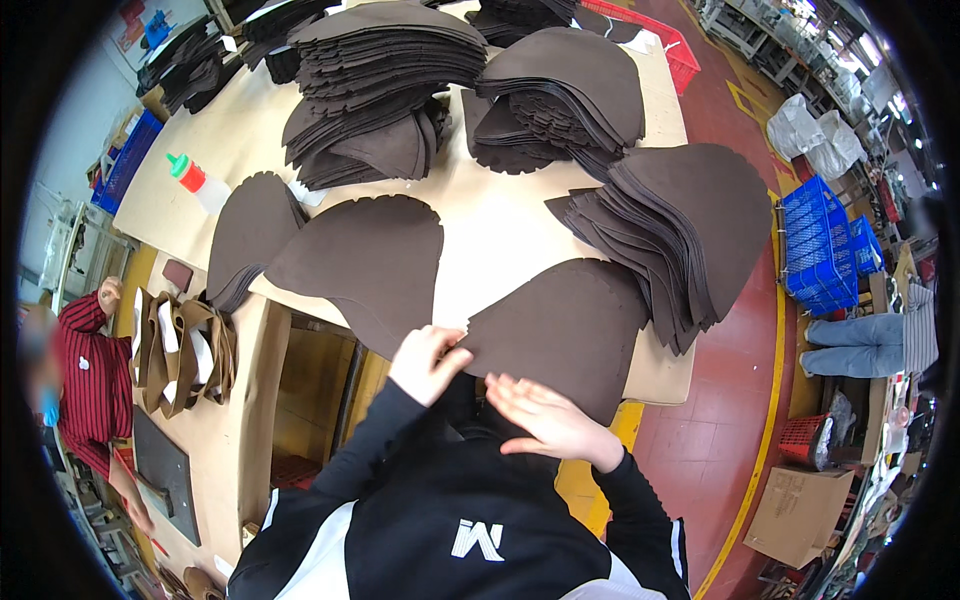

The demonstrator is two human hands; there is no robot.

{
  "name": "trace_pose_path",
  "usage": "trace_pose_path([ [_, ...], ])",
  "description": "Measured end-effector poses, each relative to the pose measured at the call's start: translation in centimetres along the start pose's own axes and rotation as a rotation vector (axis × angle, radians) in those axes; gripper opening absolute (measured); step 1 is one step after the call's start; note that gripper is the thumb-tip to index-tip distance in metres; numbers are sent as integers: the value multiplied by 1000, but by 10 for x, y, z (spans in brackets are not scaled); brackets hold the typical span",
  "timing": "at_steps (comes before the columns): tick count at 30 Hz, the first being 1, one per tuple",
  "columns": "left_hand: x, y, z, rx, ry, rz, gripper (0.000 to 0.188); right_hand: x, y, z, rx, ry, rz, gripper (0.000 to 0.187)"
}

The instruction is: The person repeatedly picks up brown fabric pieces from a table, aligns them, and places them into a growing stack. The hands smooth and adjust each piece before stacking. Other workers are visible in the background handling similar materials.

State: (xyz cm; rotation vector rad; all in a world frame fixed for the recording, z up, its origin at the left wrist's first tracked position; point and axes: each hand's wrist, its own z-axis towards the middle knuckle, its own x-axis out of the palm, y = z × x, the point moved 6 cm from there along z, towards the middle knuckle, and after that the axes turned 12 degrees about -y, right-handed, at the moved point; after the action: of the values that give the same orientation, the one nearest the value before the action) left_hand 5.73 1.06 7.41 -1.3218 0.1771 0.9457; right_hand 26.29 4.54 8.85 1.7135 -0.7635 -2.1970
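Observation:
A dark brown cut piece, leather or suede by its look, (570, 315) lies at the near edge of the table, broad and rounded with small notches along its rim. My left hand (430, 362) has its fingers bent at this piece's left corner and pinches it. Flat on the near edge of the same piece, my right hand (545, 415) has its fingers stretched out. To the left lies another brown piece (375, 245), partly over a small pile (250, 225). A fanned stack of such pieces (700, 210) sits just right of the one at my hands.
Tall stacks of brown pieces (385, 50) (575, 75) stand farther back on the pale table (490, 225). A bottle with a green tip (198, 180) is at the left. A person in a striped shirt (90, 375) works at left; blue crates (820, 245) stand across the aisle.

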Motion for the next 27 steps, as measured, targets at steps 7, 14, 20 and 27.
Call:
trace_pose_path([
  [7, 23, -18, 1, 6, -24, 54, 41, -84, -55, -24, 452, -677, -24, 56],
  [14, 21, -9, 15, -137, -28, -128, 27, -15, -2, -12, 72, -101, 475, 51],
  [20, -52, -19, 54, -5, -347, -188, 13, -91, -41, -2, 303, -578, 335, 40],
  [27, -201, 152, 102, -161, -725, -103, 17, -62, -123, 15, 373, -452, -334, 60],
])
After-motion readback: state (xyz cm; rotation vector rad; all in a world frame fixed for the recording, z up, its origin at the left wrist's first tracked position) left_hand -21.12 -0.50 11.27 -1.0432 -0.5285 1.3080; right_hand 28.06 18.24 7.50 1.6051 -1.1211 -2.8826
